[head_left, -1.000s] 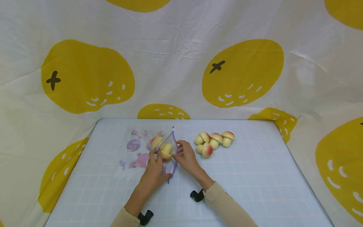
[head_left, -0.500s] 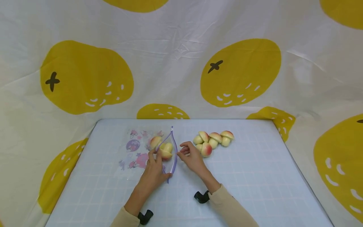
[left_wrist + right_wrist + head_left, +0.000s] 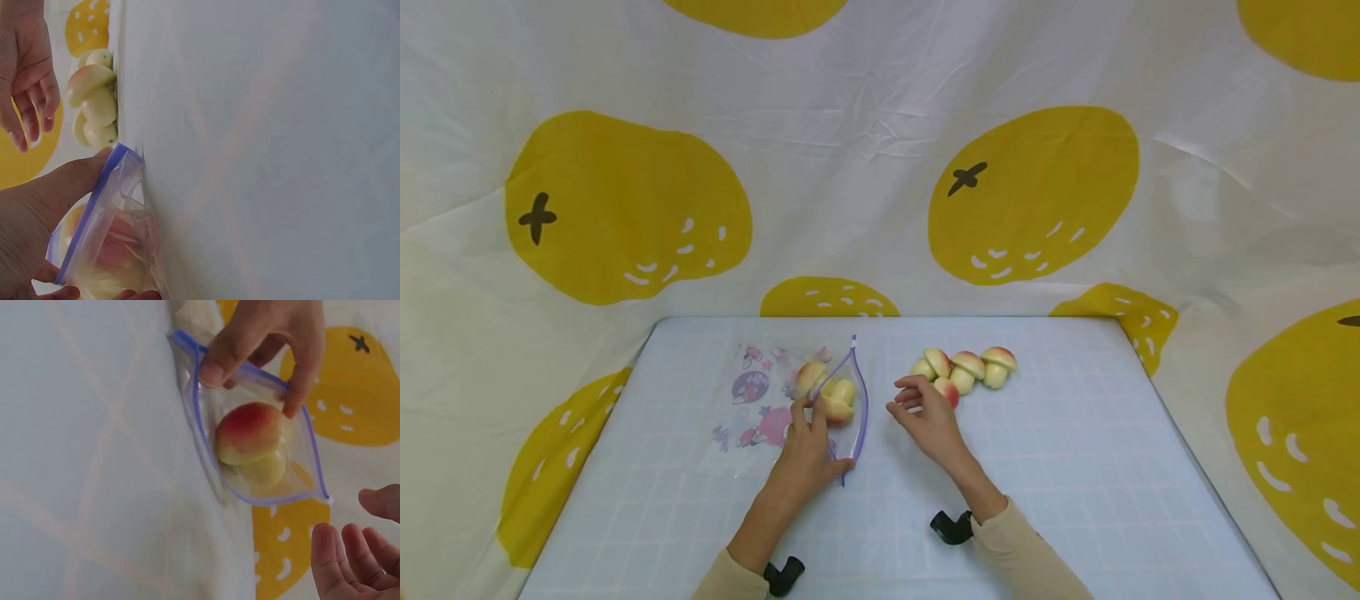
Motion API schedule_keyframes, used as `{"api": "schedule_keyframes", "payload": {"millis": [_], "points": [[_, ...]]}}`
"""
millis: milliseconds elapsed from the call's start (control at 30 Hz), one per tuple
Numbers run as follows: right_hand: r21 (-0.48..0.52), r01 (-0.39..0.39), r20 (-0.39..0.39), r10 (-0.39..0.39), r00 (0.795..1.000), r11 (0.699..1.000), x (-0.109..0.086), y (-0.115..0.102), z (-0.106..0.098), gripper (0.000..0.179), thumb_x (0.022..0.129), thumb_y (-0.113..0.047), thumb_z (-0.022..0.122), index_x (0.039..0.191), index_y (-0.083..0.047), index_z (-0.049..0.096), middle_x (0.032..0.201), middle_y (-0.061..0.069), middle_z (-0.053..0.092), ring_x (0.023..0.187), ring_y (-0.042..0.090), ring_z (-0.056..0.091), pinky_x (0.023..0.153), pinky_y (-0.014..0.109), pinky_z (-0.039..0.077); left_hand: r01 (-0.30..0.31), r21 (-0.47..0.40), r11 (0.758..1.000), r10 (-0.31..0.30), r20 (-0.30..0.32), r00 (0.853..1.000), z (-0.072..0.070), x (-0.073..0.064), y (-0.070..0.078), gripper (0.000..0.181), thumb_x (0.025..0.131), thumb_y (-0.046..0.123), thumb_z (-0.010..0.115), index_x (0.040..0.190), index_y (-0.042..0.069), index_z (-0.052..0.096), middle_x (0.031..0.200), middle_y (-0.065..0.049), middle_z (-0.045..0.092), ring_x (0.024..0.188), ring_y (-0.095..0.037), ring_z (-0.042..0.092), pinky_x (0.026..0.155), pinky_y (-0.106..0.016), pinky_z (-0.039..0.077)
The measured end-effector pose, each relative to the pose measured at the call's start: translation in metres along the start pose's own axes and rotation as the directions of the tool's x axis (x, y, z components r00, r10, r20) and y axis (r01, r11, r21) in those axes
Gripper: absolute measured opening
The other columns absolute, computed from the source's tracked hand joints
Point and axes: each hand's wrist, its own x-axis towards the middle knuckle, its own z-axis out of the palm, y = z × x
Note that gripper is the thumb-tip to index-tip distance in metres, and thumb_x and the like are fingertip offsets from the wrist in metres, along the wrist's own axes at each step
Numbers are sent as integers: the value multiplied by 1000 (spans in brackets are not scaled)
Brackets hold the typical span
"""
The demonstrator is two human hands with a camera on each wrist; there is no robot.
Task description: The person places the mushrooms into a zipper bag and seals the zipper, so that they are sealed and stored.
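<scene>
A clear zip bag (image 3: 751,387) with pink and purple prints and a purple zip edge lies on the table, its mouth spread toward the right. Two toy mushrooms (image 3: 842,390), cream with reddish caps, are inside it. My left hand (image 3: 805,457) grips the near part of the mouth, thumb and fingers on the purple edge, as the right wrist view also shows. To the right of the mouth, my right hand (image 3: 934,427) hovers with loosely bent fingers and nothing in them. Several loose toy mushrooms (image 3: 997,367) sit just beyond it; the hand partly covers the nearest one.
The table (image 3: 1075,467) has a pale checked cover. Behind it hangs a white cloth (image 3: 865,192) with large yellow fruit prints. A black wrist-worn piece (image 3: 951,527) juts from the right sleeve, another (image 3: 786,575) from the left.
My right hand has let go of the bag's right edge and moved right, toward the loose mushrooms. My left hand stays on the bag, whose mouth remains spread.
</scene>
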Motion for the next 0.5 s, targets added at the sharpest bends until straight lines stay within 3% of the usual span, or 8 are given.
{"api": "schedule_keyframes", "payload": {"millis": [300,500], "points": [[-11,-29,-13,29,1000,1000,-1,1,-10,33,88,-10,78,117,-7,64,93,4,67,88,21,66,74,29,57,-10,2,1000,10,-3,1000,0,0,-1,115,69,32,94,155,1,23,149,-22,18,121,-48,49,95,-55,49],[-19,-32,-37,31,999,999,-4,2,-22,35,88,-11,78,119,-4,64,96,7,68,90,24,67,77,36,57,-19,-18,1000,19,-5,1000,0,-1,-2,114,69,30,94,154,1,24,148,-22,18,119,-47,50,94,-55,50]]}}
